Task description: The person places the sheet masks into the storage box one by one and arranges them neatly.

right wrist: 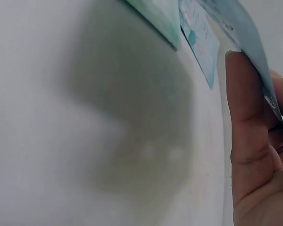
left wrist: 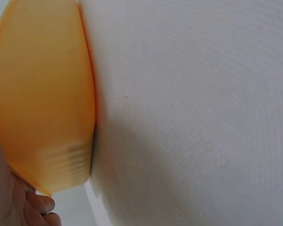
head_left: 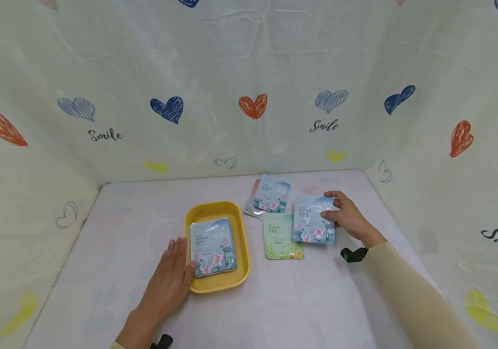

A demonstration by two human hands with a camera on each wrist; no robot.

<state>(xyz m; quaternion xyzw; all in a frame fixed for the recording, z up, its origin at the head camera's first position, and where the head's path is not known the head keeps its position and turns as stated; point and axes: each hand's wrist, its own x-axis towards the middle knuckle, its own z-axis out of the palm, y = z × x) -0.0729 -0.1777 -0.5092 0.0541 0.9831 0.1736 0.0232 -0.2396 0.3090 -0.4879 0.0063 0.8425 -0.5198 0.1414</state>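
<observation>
A yellow tray (head_left: 240, 242) sits mid-table with a blue flowered packet (head_left: 211, 246) lying in it. My left hand (head_left: 168, 278) lies flat against the tray's left side, thumb touching the packet's edge; in the left wrist view the tray (left wrist: 42, 99) fills the left and my fingertips (left wrist: 35, 207) show at the bottom. My right hand (head_left: 346, 215) pinches a second blue packet (head_left: 313, 219) by its right edge, lifted over a green packet (head_left: 280, 238). In the right wrist view a finger (right wrist: 247, 122) lies under that packet (right wrist: 245, 42).
Another blue packet (head_left: 269, 195) lies at the back on a pink-edged one. Heart-printed cloth walls (head_left: 253, 106) close in the back and both sides. The white tabletop (head_left: 310, 305) runs toward me.
</observation>
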